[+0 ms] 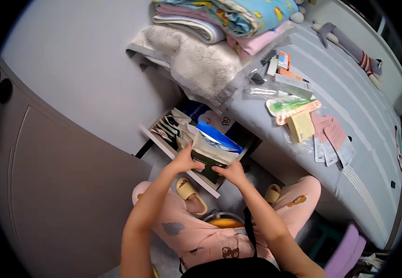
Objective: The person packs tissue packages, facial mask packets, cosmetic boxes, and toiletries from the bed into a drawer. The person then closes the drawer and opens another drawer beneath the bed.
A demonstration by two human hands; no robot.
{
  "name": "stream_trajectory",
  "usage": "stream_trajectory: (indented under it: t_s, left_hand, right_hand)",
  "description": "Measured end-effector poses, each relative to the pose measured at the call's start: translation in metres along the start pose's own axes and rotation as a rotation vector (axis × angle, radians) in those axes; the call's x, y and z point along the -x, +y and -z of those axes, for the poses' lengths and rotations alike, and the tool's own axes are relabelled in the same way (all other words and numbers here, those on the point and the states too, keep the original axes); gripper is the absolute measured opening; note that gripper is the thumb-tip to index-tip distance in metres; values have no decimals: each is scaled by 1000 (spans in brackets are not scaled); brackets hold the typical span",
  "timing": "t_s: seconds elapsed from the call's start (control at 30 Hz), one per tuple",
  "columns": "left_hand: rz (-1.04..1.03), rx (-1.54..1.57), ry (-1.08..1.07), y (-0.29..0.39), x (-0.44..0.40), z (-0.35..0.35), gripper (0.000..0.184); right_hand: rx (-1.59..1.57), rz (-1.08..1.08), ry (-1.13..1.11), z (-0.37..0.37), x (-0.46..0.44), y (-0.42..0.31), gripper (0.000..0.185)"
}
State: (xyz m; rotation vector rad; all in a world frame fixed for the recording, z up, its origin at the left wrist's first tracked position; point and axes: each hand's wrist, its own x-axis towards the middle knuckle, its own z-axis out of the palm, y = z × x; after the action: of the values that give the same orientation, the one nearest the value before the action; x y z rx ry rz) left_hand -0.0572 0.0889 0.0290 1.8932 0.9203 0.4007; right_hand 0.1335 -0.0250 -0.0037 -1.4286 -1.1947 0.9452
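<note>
My left hand (185, 160) and my right hand (230, 172) grip opposite sides of a stack of flat packets in the front of an open drawer (206, 185). The nearest is a dark green and cream packet (206, 156), with both thumbs on its face. Behind it stands a bright blue packet (217, 137), tilted, with pale packets around it. To the left, the drawer also holds several black and white packets (169, 127) packed close together. At the back lies a blue and white package (208, 116) with a face drawn on it. My fingers are mostly hidden behind the stack.
On the bed (303, 143) lie a yellow box (300, 127), pink and white packets (333, 134), a green-and-white pack (286, 106) and small boxes (293, 85). Folded quilts (247, 16) are piled above the drawer. A grey cabinet (66, 185) stands at left; a purple object (347, 252) is lower right.
</note>
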Motion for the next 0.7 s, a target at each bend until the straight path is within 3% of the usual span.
stream_trajectory:
  t_s: [0.17, 0.33, 0.47, 0.57, 0.67, 0.7]
  left_hand:
    - [39, 49, 41, -70, -20, 37, 86]
    - [-29, 23, -17, -84, -43, 61, 67]
    - [-52, -67, 23, -90, -54, 73, 68]
    - [-25, -231, -12, -83, -59, 86, 68]
    - [-102, -252, -15, -68, -59, 87, 70]
    - [-145, -236, -26, -73, -59, 85, 70]
  right_hand:
    - [107, -59, 0, -50, -48, 17, 48]
    - [106, -40, 57, -73, -83, 42, 45]
    - [124, -85, 157, -84, -87, 25, 44]
    - [295, 5, 281, -99, -86, 48, 41]
    - [188, -178, 231, -101, -72, 30, 39]
    - [222, -142, 241, -103, -68, 36, 38]
